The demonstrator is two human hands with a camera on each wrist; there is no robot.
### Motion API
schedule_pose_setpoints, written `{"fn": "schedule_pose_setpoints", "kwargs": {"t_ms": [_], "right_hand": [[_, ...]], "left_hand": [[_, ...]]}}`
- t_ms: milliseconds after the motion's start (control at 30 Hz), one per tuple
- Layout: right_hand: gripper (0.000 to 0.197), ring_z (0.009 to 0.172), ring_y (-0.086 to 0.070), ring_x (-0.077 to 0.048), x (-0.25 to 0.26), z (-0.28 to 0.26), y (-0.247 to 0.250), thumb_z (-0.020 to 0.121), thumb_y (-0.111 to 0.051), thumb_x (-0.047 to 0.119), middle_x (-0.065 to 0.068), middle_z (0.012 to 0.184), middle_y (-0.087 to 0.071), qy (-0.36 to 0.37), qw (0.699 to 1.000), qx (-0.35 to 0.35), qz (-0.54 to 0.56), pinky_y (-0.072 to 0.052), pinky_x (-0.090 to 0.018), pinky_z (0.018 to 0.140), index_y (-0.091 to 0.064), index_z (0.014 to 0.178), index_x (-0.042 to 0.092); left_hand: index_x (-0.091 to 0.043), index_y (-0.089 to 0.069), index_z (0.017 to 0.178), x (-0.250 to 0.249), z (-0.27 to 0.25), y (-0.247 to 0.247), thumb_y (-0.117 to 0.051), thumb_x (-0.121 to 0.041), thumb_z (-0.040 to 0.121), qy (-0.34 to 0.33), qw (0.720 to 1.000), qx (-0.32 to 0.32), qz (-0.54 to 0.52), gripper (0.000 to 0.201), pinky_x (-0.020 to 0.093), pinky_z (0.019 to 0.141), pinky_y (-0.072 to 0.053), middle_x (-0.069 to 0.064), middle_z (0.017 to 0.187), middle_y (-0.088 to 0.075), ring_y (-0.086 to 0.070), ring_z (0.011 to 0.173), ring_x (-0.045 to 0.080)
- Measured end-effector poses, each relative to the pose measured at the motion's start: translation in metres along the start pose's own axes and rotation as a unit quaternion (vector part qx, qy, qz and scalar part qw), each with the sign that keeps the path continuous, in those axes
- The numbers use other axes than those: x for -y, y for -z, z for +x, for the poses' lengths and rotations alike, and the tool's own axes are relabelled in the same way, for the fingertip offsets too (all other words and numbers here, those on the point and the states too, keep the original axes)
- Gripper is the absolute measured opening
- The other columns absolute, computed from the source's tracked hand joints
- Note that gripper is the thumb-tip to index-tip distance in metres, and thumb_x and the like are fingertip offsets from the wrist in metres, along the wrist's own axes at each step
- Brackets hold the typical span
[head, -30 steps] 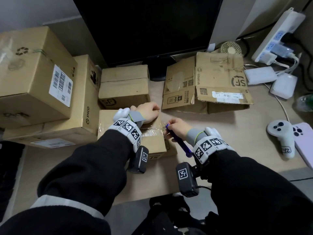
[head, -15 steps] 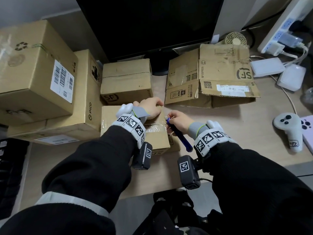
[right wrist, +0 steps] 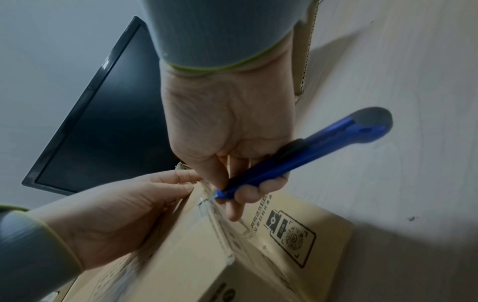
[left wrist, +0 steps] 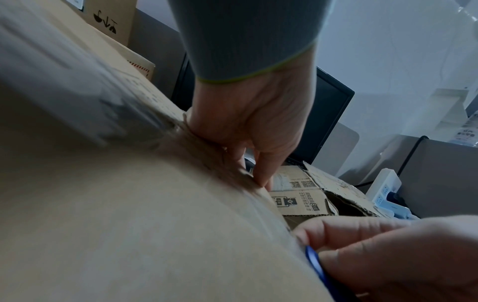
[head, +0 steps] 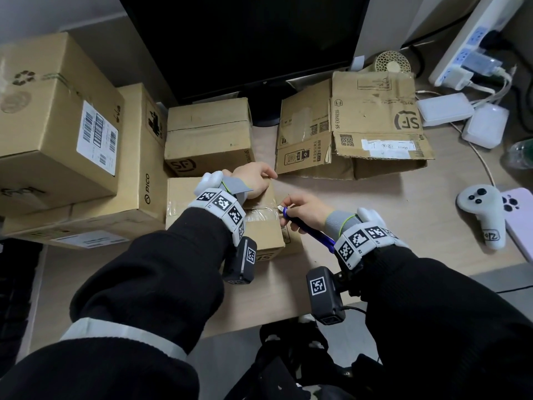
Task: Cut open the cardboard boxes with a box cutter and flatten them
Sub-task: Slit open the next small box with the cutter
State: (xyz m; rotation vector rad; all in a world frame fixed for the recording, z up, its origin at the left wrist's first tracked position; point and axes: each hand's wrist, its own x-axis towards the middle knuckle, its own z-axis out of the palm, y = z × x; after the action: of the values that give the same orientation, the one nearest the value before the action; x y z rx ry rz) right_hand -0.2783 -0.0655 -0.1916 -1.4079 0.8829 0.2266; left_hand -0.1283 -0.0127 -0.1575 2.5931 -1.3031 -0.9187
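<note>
The right hand (head: 307,210) is curled round a blue box cutter (right wrist: 297,157), thumb and fingers pinching it near the nose, with the short blade tip at the right end of the clear tape seam on the small taped box (head: 259,223) in the middle of the head frame; the handle slants down and to the right toward the wrist. In the right wrist view the blade meets the tape at the box's top corner edge, and the printed side panel of the box lies just below the fingertips. The left hand (head: 253,179) rests on the far top edge of the same box, fingers bent over that edge and gripping it, just left of the cutter. The box sits on the tabletop (head: 389,226), touching a larger box marked PICO (head: 144,157) at its left, and an SF box (head: 207,137) stands just behind it. At the upper left of the frame a big box with a barcode label (head: 57,119) lies on the PICO box. Right of centre, a flattened SF Express box (head: 360,125) lies on the tabletop in front of the dark monitor (head: 245,39). Toward the right edge are a white controller (head: 481,212), a pink phone (head: 522,220), two white adapters and a power strip (head: 473,44)
</note>
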Motion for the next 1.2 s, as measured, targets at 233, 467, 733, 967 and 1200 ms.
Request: {"fn": "schedule_pose_setpoints", "kwargs": {"t_ms": [233,467,733,967,1200], "right_hand": [[0.025,0.043,-0.042,-0.014,-0.008,-0.005,0.003,0.095,-0.036,-0.002,-0.006,0.067,-0.061,-0.023,0.999,0.031,0.011,-0.029,-0.02,0.041,-0.05,0.086,0.015],[0.025,0.039,-0.043,-0.012,-0.013,-0.009,0.003,0.094,-0.035,-0.003,-0.007,0.067,-0.061,-0.04,0.998,0.056,0.009,-0.028,-0.018,0.039,-0.05,0.085,0.015],[0.021,0.042,-0.044,-0.015,0.006,-0.021,0.021,0.09,-0.041,-0.003,-0.006,0.061,-0.065,-0.022,0.999,0.003,-0.03,-0.029,-0.019,0.042,-0.053,0.08,0.011],[0.013,0.062,-0.054,-0.018,0.054,-0.02,0.011,0.086,-0.052,-0.001,-0.004,0.079,-0.071,0.089,0.991,-0.041,-0.088,-0.042,-0.029,0.061,-0.055,0.085,0.012],[0.015,0.074,-0.058,-0.013,0.095,-0.014,-0.047,0.084,-0.065,0.015,-0.001,0.088,-0.069,0.212,0.949,-0.024,-0.231,-0.048,-0.026,0.078,-0.057,0.079,0.026]], "left_hand": [[-0.035,-0.069,0.112,-0.005,-0.004,0.001,-0.044,-0.017,0.098,-0.001,1.0,-0.012,-0.004,0.034,0.026,0.075,-0.018,-0.011,0.126,-0.06,-0.05,0.117,0.015],[-0.033,-0.069,0.113,-0.008,-0.005,0.003,-0.04,-0.014,0.099,-0.005,1.0,0.0,-0.002,0.038,0.016,0.054,-0.018,-0.007,0.124,-0.061,-0.044,0.091,0.008],[-0.026,-0.064,0.121,-0.002,-0.002,0.004,-0.039,-0.005,0.097,-0.029,0.999,0.014,-0.042,0.041,0.011,0.058,-0.02,-0.006,0.127,-0.059,-0.051,0.117,0.013],[-0.028,-0.06,0.111,0.039,-0.019,0.041,-0.052,0.003,0.088,-0.069,0.971,-0.048,-0.224,0.039,0.036,0.08,-0.053,0.0,0.121,-0.06,-0.063,0.098,0.025],[-0.008,-0.048,0.134,0.12,-0.071,0.077,-0.076,-0.009,0.078,0.004,0.978,-0.075,-0.195,0.063,0.025,0.105,-0.035,0.008,0.134,-0.051,-0.047,0.126,0.02]]}}
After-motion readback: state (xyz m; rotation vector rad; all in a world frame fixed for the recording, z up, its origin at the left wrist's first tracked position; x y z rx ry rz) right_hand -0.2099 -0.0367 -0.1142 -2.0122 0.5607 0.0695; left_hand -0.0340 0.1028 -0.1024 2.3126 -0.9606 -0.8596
